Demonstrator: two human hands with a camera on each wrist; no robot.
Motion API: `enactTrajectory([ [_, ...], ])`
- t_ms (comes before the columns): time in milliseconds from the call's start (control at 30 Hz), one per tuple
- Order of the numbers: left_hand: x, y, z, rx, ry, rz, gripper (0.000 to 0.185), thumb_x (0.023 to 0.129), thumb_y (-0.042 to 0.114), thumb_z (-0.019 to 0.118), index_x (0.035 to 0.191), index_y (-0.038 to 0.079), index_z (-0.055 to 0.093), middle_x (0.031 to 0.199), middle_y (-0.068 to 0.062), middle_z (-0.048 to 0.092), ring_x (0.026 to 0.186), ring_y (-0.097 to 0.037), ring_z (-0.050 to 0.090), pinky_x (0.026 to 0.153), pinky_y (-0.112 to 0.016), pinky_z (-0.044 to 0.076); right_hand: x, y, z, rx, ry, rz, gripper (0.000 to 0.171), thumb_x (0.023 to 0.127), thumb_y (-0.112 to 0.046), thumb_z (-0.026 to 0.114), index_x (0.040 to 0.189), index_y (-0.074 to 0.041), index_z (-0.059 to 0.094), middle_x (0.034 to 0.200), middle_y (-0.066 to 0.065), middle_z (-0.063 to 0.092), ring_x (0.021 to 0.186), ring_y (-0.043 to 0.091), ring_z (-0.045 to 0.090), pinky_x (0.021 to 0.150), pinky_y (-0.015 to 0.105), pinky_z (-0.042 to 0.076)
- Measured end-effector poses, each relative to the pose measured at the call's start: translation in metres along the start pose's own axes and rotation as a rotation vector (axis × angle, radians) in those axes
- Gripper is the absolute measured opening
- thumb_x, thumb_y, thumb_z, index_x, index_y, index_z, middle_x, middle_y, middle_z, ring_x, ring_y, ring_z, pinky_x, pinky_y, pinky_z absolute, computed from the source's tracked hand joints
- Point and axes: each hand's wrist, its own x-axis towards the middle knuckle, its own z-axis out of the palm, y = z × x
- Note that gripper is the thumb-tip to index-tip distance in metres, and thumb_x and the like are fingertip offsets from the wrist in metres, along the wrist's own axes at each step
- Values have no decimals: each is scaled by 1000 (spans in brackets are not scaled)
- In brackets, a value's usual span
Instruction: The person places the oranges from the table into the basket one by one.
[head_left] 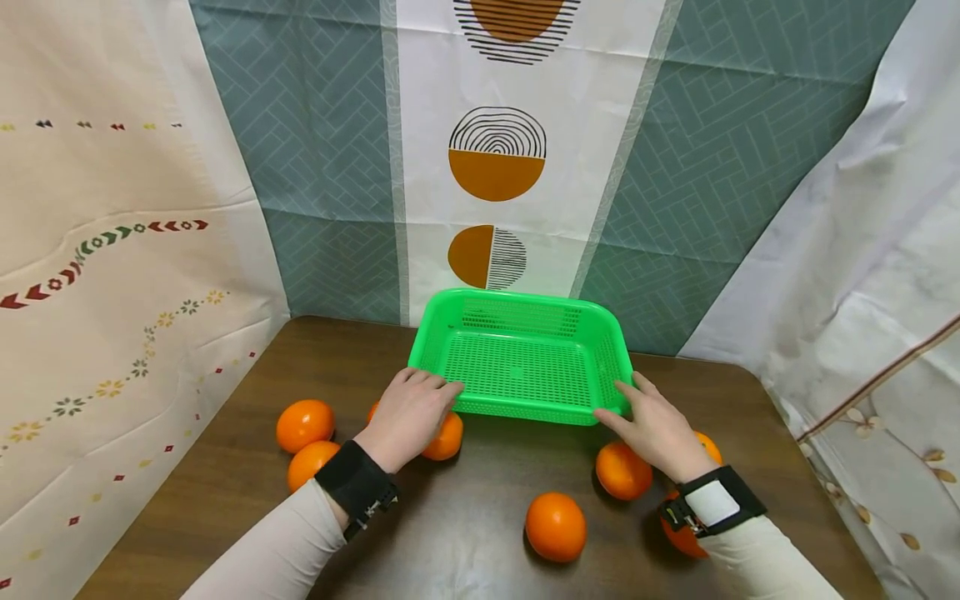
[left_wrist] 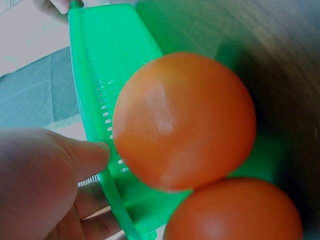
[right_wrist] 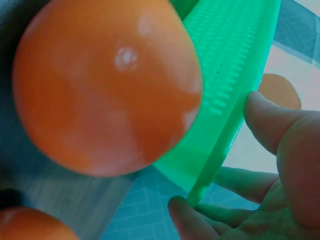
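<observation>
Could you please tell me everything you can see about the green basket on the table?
The green basket is a shallow rectangular tray with rounded corners, apparently plastic, its floor and low walls pierced with fine rows of slots. It holds nothing. It sits toward the back of the brown table, seemingly tipped a little toward the viewer. The left hand grips its near left corner and the right hand its near right corner, thumbs on the rim. Oranges lie on the table before it, outside it.

Brown wooden table (head_left: 465,533), loose oranges (head_left: 556,526) scattered across it, patterned cloth backdrop (head_left: 495,158) behind
</observation>
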Motion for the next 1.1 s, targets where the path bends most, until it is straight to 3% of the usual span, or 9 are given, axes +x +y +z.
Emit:
enactTrajectory([
  [500, -16, -29, -8, -31, -26, -16, 27, 96, 16, 70, 123, 14, 71, 109, -4, 73, 103, -29, 66, 98, -49, 46, 7, -24, 9, 19, -30, -50, 74, 100, -48, 59, 148, 6, 44, 157, 32, 26, 136, 47, 43, 102, 62, 41],
  [1100, -25, -42, -15, -31, -44, -61, 31, 94, 15, 72, 125, 10, 71, 110, -7, 73, 104, -30, 65, 101, -49, 45, 14, -35, 17, 38, -73, -81, 76, 99, -52, 59, 152, 0, 41, 161, 29, 21, 141, 46, 36, 106, 61, 38],
])
